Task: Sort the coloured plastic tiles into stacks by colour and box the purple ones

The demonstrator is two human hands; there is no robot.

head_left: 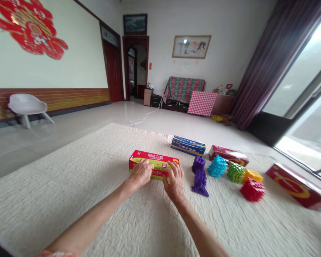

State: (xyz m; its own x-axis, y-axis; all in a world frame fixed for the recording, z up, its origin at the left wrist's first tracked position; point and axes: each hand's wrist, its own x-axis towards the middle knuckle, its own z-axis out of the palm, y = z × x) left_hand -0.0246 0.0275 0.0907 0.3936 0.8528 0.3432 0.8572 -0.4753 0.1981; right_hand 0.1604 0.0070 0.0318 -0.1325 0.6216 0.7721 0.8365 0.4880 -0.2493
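A red and yellow-green battery box (pixel 155 157) lies lengthwise across the cream quilted cover in front of me. My left hand (pixel 142 172) is closed against its front, fingers curled and the fingertips pressed together near the middle. On the right half, my right hand (pixel 174 180) grips the same box with bent fingers over its front face and upper edge; the thumb is near the lower edge. Parts of the front face are hidden behind both hands. Just right of my right hand lies a purple strip of interlocked plastic pieces (pixel 199 176).
Right of the purple strip sit blue (pixel 217 166), green (pixel 235 172), yellow (pixel 253 175) and red (pixel 253 189) plastic clusters. Behind them are blue boxes (pixel 188 145) and a dark red box (pixel 228 155). Another red box (pixel 299 185) lies far right. A white chair (pixel 28 105) stands left.
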